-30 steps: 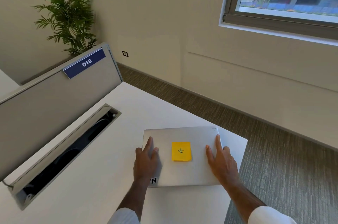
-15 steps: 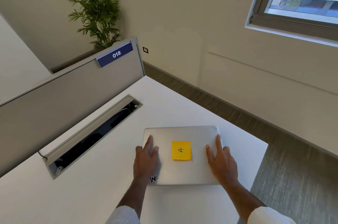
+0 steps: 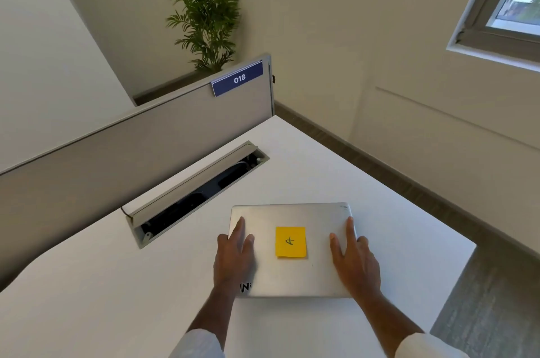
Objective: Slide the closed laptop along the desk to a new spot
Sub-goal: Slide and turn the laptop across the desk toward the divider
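Observation:
The closed silver laptop lies flat on the white desk, with a yellow sticky note in the middle of its lid. My left hand presses flat on the lid's left side, its fingers over the left edge. On the right side, my right hand lies flat too, with fingers along the right edge. Both hands hold the laptop down between them. A sticker near the front left corner is partly hidden by my left wrist.
An open cable tray slot is cut into the desk left of the laptop. Behind it stands a grey partition labelled 018, with a plant beyond. The desk's right edge drops to carpet. A window is at upper right.
The laptop has slid left along the desk, away from the right edge and nearer the cable slot, with both hands staying on its lid. My view has swung with it.

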